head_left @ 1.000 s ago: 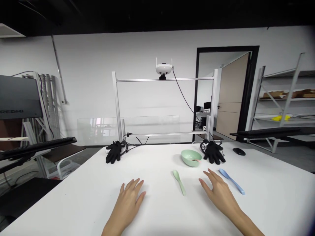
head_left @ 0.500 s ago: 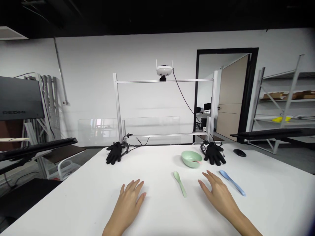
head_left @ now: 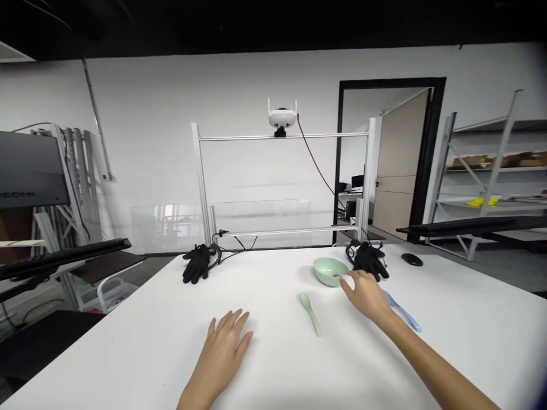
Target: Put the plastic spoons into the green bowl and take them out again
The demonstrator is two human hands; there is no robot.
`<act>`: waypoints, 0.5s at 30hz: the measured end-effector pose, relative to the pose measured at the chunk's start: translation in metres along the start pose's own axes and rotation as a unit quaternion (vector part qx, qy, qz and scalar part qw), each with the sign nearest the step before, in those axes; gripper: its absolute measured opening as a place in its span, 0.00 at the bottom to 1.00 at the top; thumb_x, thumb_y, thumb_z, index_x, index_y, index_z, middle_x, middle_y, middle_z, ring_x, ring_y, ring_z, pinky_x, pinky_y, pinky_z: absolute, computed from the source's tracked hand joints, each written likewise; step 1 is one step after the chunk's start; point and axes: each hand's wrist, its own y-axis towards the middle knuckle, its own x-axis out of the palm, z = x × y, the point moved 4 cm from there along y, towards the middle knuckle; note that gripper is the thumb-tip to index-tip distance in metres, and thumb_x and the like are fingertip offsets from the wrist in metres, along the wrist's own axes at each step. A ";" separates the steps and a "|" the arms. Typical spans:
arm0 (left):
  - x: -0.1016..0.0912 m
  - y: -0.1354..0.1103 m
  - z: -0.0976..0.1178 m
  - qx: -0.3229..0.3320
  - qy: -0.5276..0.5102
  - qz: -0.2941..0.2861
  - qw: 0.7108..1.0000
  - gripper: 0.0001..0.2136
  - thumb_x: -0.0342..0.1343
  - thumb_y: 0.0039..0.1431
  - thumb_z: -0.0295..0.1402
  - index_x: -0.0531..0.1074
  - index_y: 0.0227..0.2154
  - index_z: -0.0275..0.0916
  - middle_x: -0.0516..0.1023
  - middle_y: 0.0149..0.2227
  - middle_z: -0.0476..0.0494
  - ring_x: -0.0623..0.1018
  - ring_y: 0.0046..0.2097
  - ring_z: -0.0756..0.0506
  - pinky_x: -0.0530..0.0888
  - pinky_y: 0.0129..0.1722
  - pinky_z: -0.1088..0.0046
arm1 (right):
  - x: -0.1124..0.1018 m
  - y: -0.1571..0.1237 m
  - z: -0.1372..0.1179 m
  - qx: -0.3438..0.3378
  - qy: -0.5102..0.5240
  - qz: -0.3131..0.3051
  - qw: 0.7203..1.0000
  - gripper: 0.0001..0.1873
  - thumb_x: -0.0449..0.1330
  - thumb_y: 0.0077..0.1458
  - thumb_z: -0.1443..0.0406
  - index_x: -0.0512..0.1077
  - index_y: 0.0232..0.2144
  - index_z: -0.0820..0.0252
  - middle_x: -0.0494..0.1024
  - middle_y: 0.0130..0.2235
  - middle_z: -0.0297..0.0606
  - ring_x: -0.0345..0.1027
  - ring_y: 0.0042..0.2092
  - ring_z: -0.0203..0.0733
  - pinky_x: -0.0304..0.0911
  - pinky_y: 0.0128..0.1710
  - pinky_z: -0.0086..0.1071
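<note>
My right hand (head_left: 368, 293) reaches to the right rim of a light green bowl (head_left: 325, 277). Its thumb and forefinger are bent together at a small pink object (head_left: 343, 277) that lies partly in the bowl; fingers hide its shape. A light green spoon (head_left: 310, 314) lies on the table left of that hand. Beyond the right wrist a blue spoon (head_left: 404, 313) rests on the tabletop, its bowl end partly covered by the hand. My left hand (head_left: 224, 347) is open above or on the white table, fingers spread, holding nothing.
On the white table (head_left: 145, 353) lie a black glove (head_left: 197, 263) at the back left, another black glove (head_left: 368, 261) behind my right hand, and a black mouse (head_left: 412, 259). A metal frame (head_left: 282, 137) with a white device (head_left: 282, 118) stands at the back edge.
My right hand has moved forward and left to the bowl, its fingers drawing together at the pink object. The left hand stays put. The view has shifted slightly.
</note>
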 end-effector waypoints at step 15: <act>0.004 0.000 -0.007 -0.005 0.010 -0.006 1.000 0.25 0.40 0.73 0.46 0.65 0.67 0.45 0.65 0.69 0.42 0.62 0.71 0.37 0.56 0.69 0.45 | 0.046 0.094 0.021 0.132 -0.015 -0.162 0.978 0.27 0.61 0.54 0.54 0.78 0.49 0.68 0.79 0.50 0.60 0.76 0.52 0.59 0.70 0.45 0.41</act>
